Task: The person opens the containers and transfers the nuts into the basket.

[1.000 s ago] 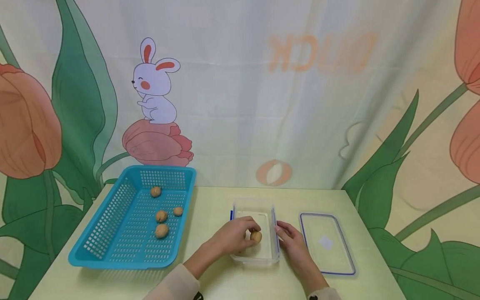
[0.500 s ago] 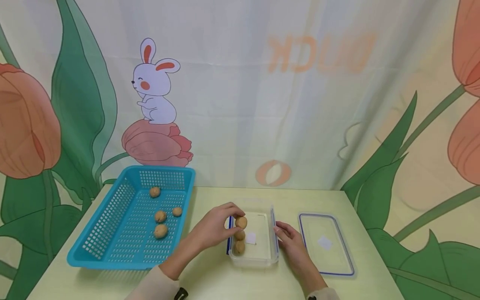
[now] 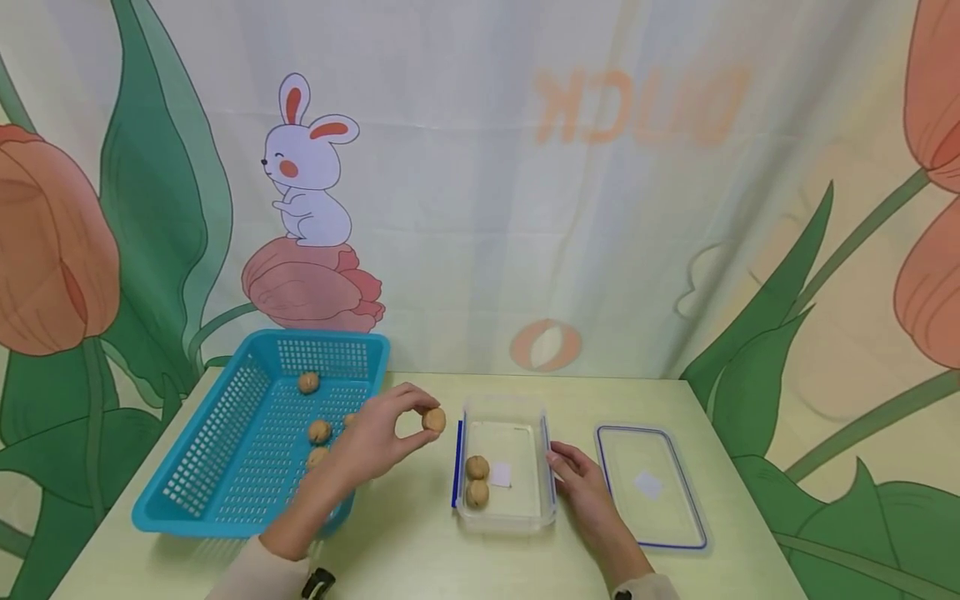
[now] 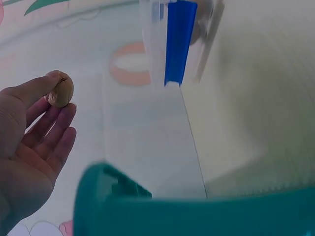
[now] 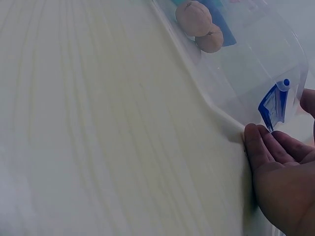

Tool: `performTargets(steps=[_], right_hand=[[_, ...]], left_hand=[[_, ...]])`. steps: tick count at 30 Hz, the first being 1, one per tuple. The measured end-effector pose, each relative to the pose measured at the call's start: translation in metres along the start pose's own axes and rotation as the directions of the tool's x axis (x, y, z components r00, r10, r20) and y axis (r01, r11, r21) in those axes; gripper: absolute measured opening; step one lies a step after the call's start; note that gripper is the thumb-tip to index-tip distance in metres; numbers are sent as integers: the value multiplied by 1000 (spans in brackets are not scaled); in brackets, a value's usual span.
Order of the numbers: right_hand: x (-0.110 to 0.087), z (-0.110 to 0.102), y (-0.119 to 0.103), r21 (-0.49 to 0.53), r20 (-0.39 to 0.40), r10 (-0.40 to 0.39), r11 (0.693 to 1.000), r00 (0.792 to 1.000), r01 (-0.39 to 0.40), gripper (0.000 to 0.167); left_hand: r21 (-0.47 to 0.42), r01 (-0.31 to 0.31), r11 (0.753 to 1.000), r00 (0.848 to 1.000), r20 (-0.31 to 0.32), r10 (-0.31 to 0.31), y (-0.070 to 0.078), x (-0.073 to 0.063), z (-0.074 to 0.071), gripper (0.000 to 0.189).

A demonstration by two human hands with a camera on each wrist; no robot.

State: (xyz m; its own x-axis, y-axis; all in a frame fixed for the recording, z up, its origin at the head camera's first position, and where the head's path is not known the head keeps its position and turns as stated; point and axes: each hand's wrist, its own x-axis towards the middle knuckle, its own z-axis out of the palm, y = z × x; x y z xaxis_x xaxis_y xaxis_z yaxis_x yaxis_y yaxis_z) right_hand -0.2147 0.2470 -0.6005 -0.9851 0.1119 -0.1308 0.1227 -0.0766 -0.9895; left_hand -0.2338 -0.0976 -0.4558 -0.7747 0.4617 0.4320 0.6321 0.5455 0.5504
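My left hand pinches a walnut between thumb and fingertips, above the table in the gap between the blue basket and the clear plastic box. In the left wrist view the same walnut shows at the fingertips, apart from the box's blue latch. Two walnuts lie along the box's left wall. My right hand rests against the outside of the right wall, thumb at the rim. In the right wrist view its straight fingers touch the box's lower corner.
More walnuts lie in the basket, partly behind my left hand. A clear lid with a blue seal lies on the table to the right of the box. A printed curtain hangs behind the table.
My left hand has lifted a walnut out of the box and carried it left over the rim towards the basket. The right hand has stayed at the box's side.
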Motion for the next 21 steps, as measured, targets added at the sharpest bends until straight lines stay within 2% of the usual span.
performTargets(steps=[6, 11, 21], right_hand=[[0, -1, 1, -8, 2, 3, 1000, 1000, -3, 55], [0, 0, -1, -28, 3, 7, 1000, 1000, -7, 57], [-1, 0, -1, -22, 1, -1, 1000, 1000, 1, 55]], left_hand=[[-3, 72, 997, 995, -62, -72, -20, -8, -17, 35], [-30, 150, 988, 982, -108, -152, -39, -16, -34, 34], [4, 202, 979, 969, -145, -200, -71, -31, -56, 38]])
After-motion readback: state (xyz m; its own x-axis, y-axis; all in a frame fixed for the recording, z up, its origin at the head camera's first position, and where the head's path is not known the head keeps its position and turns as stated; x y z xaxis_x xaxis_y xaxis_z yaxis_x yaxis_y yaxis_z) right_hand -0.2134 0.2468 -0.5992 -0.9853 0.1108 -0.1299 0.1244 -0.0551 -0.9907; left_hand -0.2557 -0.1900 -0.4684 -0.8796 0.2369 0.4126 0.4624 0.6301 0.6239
